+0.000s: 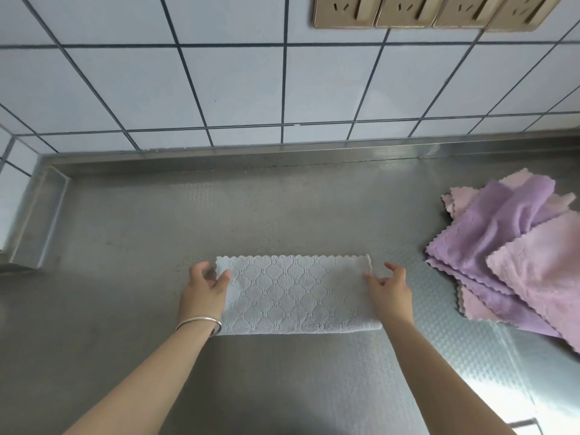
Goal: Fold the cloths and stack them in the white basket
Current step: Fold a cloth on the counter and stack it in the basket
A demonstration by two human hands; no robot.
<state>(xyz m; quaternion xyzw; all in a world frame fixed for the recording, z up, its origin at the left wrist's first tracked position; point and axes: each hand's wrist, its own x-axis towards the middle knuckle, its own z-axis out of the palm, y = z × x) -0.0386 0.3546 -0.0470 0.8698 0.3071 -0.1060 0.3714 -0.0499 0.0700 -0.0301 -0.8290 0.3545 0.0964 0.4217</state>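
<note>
Between both hands' fingers (223, 275), white cloth (298, 293)
</note>
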